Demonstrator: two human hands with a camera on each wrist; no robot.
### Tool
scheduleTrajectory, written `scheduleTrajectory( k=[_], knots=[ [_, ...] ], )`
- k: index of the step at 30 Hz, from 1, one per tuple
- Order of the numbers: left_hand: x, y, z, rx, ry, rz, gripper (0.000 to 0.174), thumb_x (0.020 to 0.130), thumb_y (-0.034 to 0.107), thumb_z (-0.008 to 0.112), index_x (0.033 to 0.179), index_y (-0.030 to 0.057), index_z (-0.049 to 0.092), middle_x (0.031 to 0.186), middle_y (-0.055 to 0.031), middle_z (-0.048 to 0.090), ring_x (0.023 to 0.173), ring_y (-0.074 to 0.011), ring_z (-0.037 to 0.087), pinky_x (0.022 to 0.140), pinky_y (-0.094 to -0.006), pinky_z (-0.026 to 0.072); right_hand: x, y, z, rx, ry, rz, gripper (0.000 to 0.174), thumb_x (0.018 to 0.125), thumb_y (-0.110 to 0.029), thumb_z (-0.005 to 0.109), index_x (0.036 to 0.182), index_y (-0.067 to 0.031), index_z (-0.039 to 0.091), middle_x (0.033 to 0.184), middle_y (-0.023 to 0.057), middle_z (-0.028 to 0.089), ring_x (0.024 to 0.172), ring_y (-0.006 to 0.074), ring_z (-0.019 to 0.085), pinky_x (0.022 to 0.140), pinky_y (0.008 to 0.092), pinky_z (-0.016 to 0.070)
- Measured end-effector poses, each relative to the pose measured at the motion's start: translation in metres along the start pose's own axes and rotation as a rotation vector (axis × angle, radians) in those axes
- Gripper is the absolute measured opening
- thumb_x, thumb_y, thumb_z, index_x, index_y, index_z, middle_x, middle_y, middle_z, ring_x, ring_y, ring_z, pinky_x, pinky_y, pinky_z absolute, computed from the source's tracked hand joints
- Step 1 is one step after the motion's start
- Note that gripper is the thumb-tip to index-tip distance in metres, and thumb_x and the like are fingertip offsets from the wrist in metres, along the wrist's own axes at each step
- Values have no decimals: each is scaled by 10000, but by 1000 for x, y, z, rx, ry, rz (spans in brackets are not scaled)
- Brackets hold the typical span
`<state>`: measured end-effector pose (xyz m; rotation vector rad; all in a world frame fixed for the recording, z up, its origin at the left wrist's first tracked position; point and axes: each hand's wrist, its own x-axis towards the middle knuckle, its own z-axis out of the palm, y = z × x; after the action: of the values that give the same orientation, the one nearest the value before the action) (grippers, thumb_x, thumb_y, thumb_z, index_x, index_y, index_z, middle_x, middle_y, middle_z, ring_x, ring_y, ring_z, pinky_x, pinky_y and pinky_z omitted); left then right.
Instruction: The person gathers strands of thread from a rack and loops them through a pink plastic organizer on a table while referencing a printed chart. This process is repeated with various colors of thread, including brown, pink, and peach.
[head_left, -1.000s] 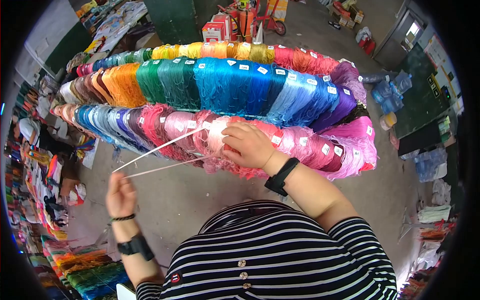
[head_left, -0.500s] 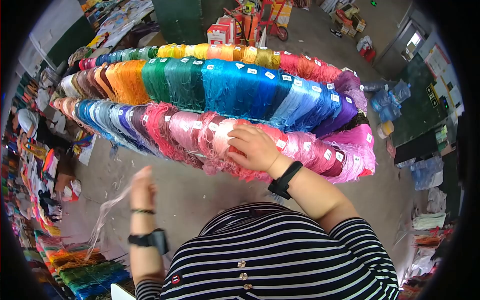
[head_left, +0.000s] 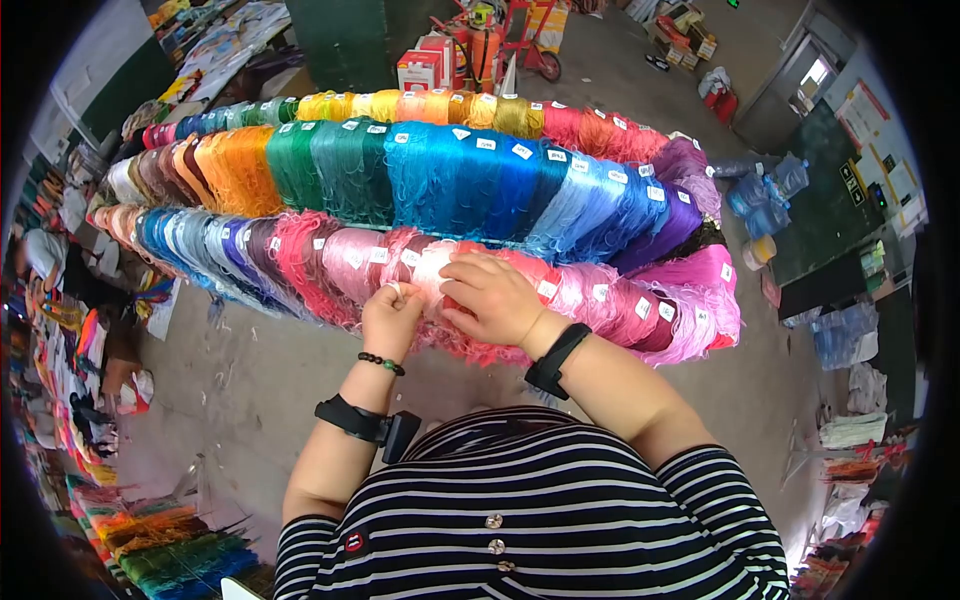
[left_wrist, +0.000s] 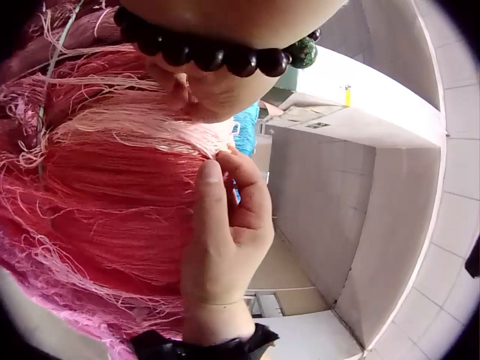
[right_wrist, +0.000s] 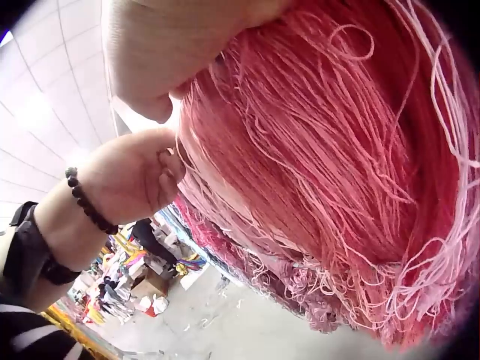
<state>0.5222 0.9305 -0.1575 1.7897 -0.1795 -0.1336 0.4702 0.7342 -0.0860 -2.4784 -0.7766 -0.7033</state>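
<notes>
A pale pink thread skein (head_left: 433, 272) hangs among pink and red skeins on the near rail. My right hand (head_left: 495, 300) lies over its right side; in the left wrist view the thumb and forefinger pinch its pale strands beside a red skein (left_wrist: 120, 210). Close on the left, my left hand (head_left: 393, 318) has thumb and forefinger brought together at the pale skein, a bit of whitish thread showing at their tips. The right wrist view shows the left hand's other fingers curled, next to a coral-pink skein (right_wrist: 300, 142).
Behind the near row hang blue, green and orange skeins (head_left: 450, 180), then a yellow-to-red row (head_left: 420, 105), many with white paper labels. More coloured thread (head_left: 170, 540) lies at lower left. Water bottles (head_left: 765, 200) stand at the right, fire extinguishers (head_left: 485, 55) at the back.
My left hand drew pale strands out to the left, then held them trailing loose lower down; now it is back up beside the right hand. The right hand has stayed on the skein.
</notes>
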Motion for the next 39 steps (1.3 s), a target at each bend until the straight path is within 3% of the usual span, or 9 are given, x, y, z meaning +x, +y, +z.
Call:
scheduleTrajectory(
  k=[2,8,14,17,26,32,35,39],
  knots=[
    [-2,-1,-2,-160,4,-92,39,848,52,660,877,25,655,666,71,521,575,-26,436,519,-204,359,0,0,0,-2,1,-3,284,746,-222,714,976,-78,631,1123,88,606,1107,298,567,956,425,461],
    [-11,1,-20,-396,-95,-104,48,907,38,585,938,70,605,749,70,532,638,-17,458,564,-176,350,0,-1,2,-31,14,-15,268,749,-241,710,947,-81,625,1095,75,603,1088,283,568,959,420,457],
    [-14,18,-23,-461,-118,-223,21,936,89,564,919,85,575,873,-15,670,644,-45,544,559,-180,416,-1,0,2,-20,10,-11,278,740,-231,717,954,-79,627,1107,80,607,1087,290,574,945,423,467],
    [-14,24,-29,-354,-171,-307,38,951,86,539,921,85,563,908,-68,695,652,-63,591,572,-187,464,-1,0,4,-23,16,-13,272,741,-230,716,951,-81,628,1106,79,609,1087,287,574,942,420,468],
    [-16,31,-23,-398,-186,-343,87,973,83,496,913,86,559,864,-53,682,659,-76,614,584,-190,498,-2,1,4,-21,30,-10,259,749,-230,714,949,-86,633,1098,76,611,1088,280,575,943,416,467],
    [-16,30,-24,-401,-178,-338,82,966,79,503,909,84,561,844,-39,670,659,-73,605,583,-192,488,-3,2,5,-28,26,-6,263,752,-232,713,956,-86,633,1107,76,610,1097,283,573,950,418,464],
    [-12,27,-25,-365,-208,-268,28,935,73,562,947,66,586,810,2,642,643,-51,561,575,-184,449,-3,1,5,-25,23,-5,270,750,-233,714,962,-86,632,1112,78,610,1103,286,571,954,421,463],
    [-6,24,-17,-208,-120,-101,108,889,67,638,990,33,622,788,40,613,648,-26,513,573,-181,411,-3,1,5,-29,22,-9,275,748,-232,714,965,-86,632,1116,80,609,1104,288,570,958,422,463]
  ],
)
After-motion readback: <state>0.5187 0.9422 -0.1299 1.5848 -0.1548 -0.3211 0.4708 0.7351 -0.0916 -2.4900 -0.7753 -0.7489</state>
